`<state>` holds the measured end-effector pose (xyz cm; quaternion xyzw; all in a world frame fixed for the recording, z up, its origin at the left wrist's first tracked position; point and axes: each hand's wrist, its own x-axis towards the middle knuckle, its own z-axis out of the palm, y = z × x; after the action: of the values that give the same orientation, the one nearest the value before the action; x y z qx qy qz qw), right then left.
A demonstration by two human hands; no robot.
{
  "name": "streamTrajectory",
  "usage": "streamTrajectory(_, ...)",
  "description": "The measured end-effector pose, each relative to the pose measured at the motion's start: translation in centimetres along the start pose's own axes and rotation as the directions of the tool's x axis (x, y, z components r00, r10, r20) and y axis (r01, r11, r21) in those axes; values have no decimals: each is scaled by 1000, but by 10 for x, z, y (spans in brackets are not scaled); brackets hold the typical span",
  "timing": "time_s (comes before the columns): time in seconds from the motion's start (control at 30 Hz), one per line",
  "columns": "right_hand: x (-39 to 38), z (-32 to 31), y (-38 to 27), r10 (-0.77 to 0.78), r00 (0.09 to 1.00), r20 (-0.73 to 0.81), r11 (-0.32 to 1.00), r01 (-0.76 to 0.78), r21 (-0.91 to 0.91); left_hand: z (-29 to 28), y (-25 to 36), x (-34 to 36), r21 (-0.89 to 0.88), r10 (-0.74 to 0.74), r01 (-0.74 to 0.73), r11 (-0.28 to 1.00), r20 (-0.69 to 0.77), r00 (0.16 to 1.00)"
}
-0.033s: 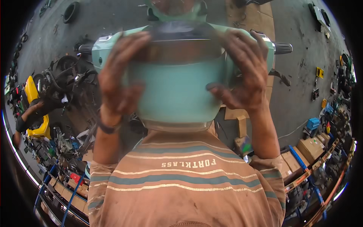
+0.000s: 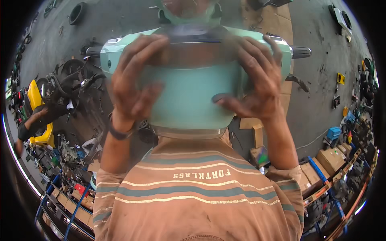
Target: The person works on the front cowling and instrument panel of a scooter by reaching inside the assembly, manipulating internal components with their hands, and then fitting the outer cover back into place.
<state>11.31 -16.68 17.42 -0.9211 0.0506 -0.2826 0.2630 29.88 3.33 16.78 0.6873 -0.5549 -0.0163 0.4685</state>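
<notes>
A smooth mint-green scooter cowl [image 2: 189,98] fills the middle of the view, blurred in places, with a dark band across its far part and a clear rim near my chest. My left hand [image 2: 136,78] lies along its left side, fingers bent over the far left corner, thumb near the front face. On the opposite side, my right hand [image 2: 257,78] spans the edge with fingers spread and thumb stretched across the front face. Behind my hands run the scooter's mint-green handlebar covers, ending in a left grip [image 2: 93,52] and a right grip [image 2: 301,52]. What my fingertips touch is blurred.
A person's arm [image 2: 35,116] reaches beside yellow bodywork [image 2: 34,94] at left, near loose dark motorcycle parts [image 2: 74,78]. Flattened cardboard [image 2: 277,16] lies on the grey floor. Shelves with cardboard boxes [image 2: 330,160] stand at right; a tyre [image 2: 77,13] lies far left.
My left hand has shifted slightly right and inward along the cowl. My right thumb has slid a little left across its face.
</notes>
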Motion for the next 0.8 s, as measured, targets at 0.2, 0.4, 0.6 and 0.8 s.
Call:
streamTrajectory(0.2, -8, 16, 2, 14, 974, -227, 986, -50, -157, 10, 11, -1, -111, -120, 110, 988, -92, 988)
streamTrajectory(0.4, -6, 15, 8, -38, 972, -231, 988, 2, -156, 16, 6, -9, -212, -200, 131, 968, -347, 916)
streamTrajectory(0.6, -53, 4, -14, -72, 941, -330, 997, 77, 1, 6, 28, -74, -17, -30, 26, 1000, -278, 960)
streamTrajectory(0.8, -89, 85, -43, 165, 728, -665, 966, 17, 259, 59, 13, -94, 100, 180, -150, 984, -516, 838)
